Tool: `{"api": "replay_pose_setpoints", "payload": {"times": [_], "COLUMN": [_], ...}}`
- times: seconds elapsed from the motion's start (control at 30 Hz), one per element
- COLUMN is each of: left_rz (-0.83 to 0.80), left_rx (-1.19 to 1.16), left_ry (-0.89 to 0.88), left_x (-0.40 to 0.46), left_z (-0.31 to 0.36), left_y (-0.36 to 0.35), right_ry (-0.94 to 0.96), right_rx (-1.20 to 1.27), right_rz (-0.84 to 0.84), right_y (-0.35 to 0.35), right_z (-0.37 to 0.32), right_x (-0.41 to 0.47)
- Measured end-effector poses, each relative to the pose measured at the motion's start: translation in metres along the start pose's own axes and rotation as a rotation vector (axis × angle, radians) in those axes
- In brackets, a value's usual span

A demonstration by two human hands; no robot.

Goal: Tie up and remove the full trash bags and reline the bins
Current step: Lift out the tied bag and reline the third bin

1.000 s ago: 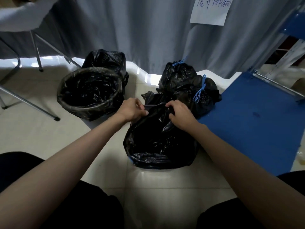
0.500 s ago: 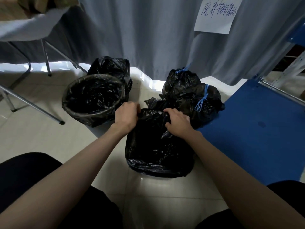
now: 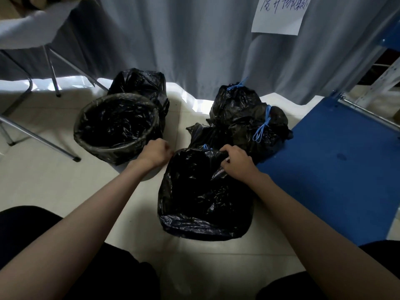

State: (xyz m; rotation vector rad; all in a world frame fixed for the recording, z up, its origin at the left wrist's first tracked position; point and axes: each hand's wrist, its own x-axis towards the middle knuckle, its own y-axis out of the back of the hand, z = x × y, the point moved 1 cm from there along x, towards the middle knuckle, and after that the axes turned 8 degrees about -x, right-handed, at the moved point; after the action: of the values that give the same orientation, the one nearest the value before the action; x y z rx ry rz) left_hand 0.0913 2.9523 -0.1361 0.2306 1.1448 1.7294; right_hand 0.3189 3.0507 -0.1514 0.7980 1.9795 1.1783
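While both forearms reach forward over the tiled floor [image 3: 54,187], the left hand [image 3: 156,153] is clenched at the left edge of the black trash bag [image 3: 205,198] nearest the person; whether plastic or a cord lies inside that fist cannot be told. The right hand [image 3: 237,162] grasps a gathered fold of the same bag at its top right, fingers curled over the plastic. A short bit of blue drawstring [image 3: 205,146] shows at the bag's upper rim between the two hands. This bag stands on the floor, centre of view, its mouth not tied.

Left of it stands a round bin [image 3: 116,126] lined in black plastic, the liner folded over its rim. Behind the bin, touching it, sits another black bag [image 3: 140,83]. Behind the held bag, two tied black bags rest against each other: the far one [image 3: 234,102] and the near one [image 3: 259,128], each closed with a blue cord.

A grey curtain [image 3: 194,40] hangs at the back. Pinned to it is a white paper sign [image 3: 279,16] bearing handwritten characters in blue ink; these are not legible enough to transcribe. A blue panel [image 3: 335,159] lies at right, and metal chair legs [image 3: 52,68] stand at left.
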Motion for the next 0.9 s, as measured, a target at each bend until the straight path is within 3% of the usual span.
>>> {"api": "replay_pose_setpoints", "payload": {"times": [0.2, 0.37, 0.43, 0.5, 0.6, 0.67, 0.77, 0.83, 0.9], "left_rz": [-0.144, -0.159, -0.146, -0.036, 0.13, -0.081, -0.626, -0.765, -0.761], "left_rx": [-0.075, -0.147, -0.169, -0.049, 0.07, -0.014, -0.042, 0.075, 0.168], "left_ry": [-0.037, -0.022, -0.02, -0.114, -0.484, -0.663, -0.595, -0.571, -0.575], "left_x": [-0.019, -0.018, -0.016, -0.02, -0.042, -0.061, -0.091, -0.099, -0.1], "left_z": [0.006, -0.008, -0.009, -0.003, 0.017, 0.029, 0.044, 0.045, 0.042], "left_y": [-0.002, -0.019, -0.022, -0.021, -0.024, -0.032, -0.049, -0.059, -0.067], "right_ry": [-0.123, -0.262, -0.285, -0.285, -0.3, -0.326, -0.369, -0.363, -0.352], "right_rx": [0.082, 0.356, 0.331, 0.237, 0.175, 0.311, 0.534, 0.654, 0.701], "right_rz": [0.052, -0.195, -0.238, -0.205, -0.22, -0.272, -0.228, -0.174, -0.141], "right_y": [0.0, -0.001, 0.0, 0.002, 0.007, 0.006, -0.006, -0.017, -0.023], "right_z": [0.02, 0.038, 0.042, 0.042, 0.042, 0.042, 0.044, 0.046, 0.048], "right_x": [-0.018, -0.036, -0.042, -0.042, -0.041, -0.048, -0.06, -0.065, -0.069]}}
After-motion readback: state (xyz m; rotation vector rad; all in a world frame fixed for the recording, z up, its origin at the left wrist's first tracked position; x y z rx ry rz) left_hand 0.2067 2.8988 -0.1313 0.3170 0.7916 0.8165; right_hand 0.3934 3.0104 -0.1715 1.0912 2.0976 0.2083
